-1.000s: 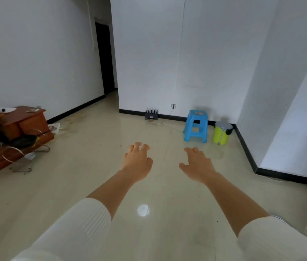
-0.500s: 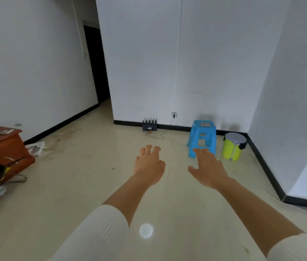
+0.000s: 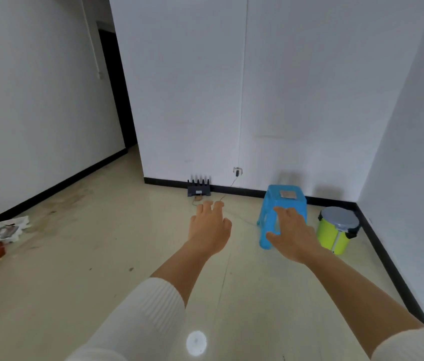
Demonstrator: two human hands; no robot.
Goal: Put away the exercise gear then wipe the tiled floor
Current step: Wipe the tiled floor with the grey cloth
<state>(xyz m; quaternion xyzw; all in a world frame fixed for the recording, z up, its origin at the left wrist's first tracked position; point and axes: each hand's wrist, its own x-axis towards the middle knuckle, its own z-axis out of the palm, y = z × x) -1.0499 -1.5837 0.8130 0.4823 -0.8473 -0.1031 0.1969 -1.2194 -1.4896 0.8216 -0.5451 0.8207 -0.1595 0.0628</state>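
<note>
While reaching out over the tiled floor point(image 3: 101, 269), seen from the head: left hand point(image 3: 209, 227) and right hand point(image 3: 293, 235) both released, fingers spread, grasping nothing. Find the exercise gear first; none to be made out, so no telling its heading or long axis. Then wipe along the floor seam point(image 3: 221, 295) running toward the far wall point(image 3: 192, 100), minding grime point(image 3: 70, 204) by the left wall point(image 3: 36, 113).

Stool point(image 3: 286, 198) stands between router point(image 3: 198, 188) and bin point(image 3: 337, 230).
</note>
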